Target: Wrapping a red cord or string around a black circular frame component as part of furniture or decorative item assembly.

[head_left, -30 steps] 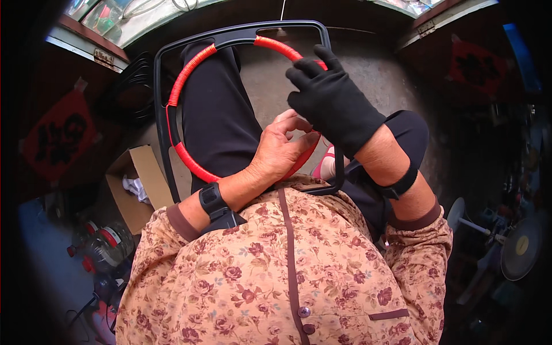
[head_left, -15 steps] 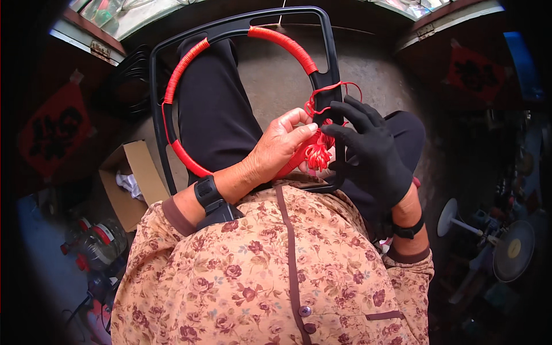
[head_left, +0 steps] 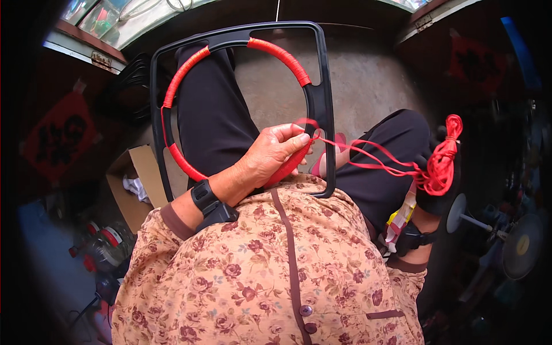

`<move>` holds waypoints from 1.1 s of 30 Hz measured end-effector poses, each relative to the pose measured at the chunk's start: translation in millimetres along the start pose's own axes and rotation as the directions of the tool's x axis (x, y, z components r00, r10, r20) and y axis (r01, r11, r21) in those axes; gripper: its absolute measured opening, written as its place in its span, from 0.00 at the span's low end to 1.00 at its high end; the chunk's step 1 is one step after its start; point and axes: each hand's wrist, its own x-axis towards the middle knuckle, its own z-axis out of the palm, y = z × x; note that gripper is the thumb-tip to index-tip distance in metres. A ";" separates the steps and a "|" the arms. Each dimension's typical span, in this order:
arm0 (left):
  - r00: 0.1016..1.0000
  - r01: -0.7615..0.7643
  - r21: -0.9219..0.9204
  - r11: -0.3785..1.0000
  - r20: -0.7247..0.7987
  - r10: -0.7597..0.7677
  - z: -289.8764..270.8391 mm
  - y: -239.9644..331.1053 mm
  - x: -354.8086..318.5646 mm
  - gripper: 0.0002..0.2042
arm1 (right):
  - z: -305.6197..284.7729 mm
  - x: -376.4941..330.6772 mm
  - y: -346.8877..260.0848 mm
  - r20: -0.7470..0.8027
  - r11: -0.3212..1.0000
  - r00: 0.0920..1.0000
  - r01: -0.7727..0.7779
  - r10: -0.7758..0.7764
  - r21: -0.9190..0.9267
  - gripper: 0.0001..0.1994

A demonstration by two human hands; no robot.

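A black plastic frame (head_left: 326,103) with a ring inside it rests across my lap. Red cord (head_left: 280,54) is wound tightly round several stretches of the ring, with bare black parts between them. My bare left hand (head_left: 273,149) is closed on the lower right of the ring, thumb and finger pinching the cord there. In a black glove, my right hand (head_left: 435,201) is out to the right, closed on a looped bundle of red cord (head_left: 441,164). Loose strands run from the bundle to my left fingertips. The bundle hides much of the right fingers.
An open cardboard box (head_left: 150,178) with white stuff inside stands on the left, near clear plastic bottles (head_left: 109,247). At right is a round fan-like object (head_left: 522,247). A yellow and red packet (head_left: 401,218) lies by my right wrist. Glass panes (head_left: 109,20) are ahead.
My right hand has swung away to the right from the ring, taking the cord bundle with it and drawing the strands out long. My left hand has kept its hold.
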 end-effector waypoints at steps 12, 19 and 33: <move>0.997 -0.075 -0.109 0.991 -0.009 0.075 -0.3 0.2 12.2 0.10 | -23.3 65.1 77.5 0.110 0.993 0.991 0.065 -0.075 0.094 0.17; 0.947 -0.276 0.156 0.948 -0.122 0.296 4.3 2.4 2.0 0.06 | 91.3 88.5 -41.7 0.116 0.970 0.965 0.224 -0.234 0.095 0.20; 0.640 -0.634 0.536 0.557 -0.042 0.768 0.7 -9.5 10.1 0.09 | 189.0 55.9 -130.2 0.686 0.388 0.256 0.921 -0.681 0.041 0.16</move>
